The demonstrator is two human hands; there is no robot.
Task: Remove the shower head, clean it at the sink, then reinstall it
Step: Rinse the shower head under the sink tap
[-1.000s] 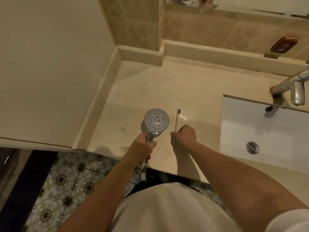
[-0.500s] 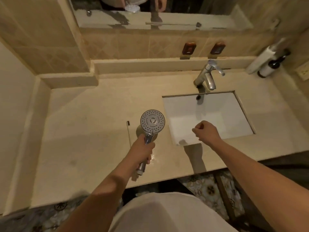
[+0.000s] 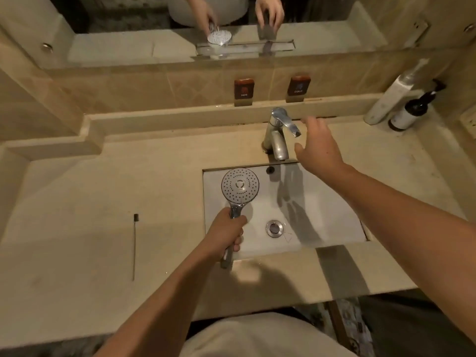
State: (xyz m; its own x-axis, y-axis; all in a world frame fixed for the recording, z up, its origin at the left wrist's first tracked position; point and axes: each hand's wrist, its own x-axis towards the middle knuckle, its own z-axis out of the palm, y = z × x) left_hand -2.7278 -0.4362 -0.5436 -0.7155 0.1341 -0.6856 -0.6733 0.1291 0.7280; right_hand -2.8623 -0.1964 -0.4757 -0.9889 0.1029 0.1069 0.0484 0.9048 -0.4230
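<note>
The left hand (image 3: 226, 234) grips the chrome handle of the round silver shower head (image 3: 240, 186), fingers curled round it, holding its dotted spray face upward over the left part of the white rectangular sink (image 3: 334, 217) set into the beige stone worktop (image 3: 77, 197). The right hand (image 3: 318, 148) is spread wide, holding nothing, just beside the lever of the chrome tap (image 3: 279, 135) at the back edge of the sink. A thin dark-bristled brush (image 3: 134, 246) lies on the worktop, well apart to the left of the sink. A dark pump bottle (image 3: 412, 109) stands at the back right corner, beside a pale tube (image 3: 394, 94) leaning on the wall. Two brown plaques marked HOT (image 3: 244, 88) and COLD (image 3: 298, 85) sit on the tiled wall behind the tap
</note>
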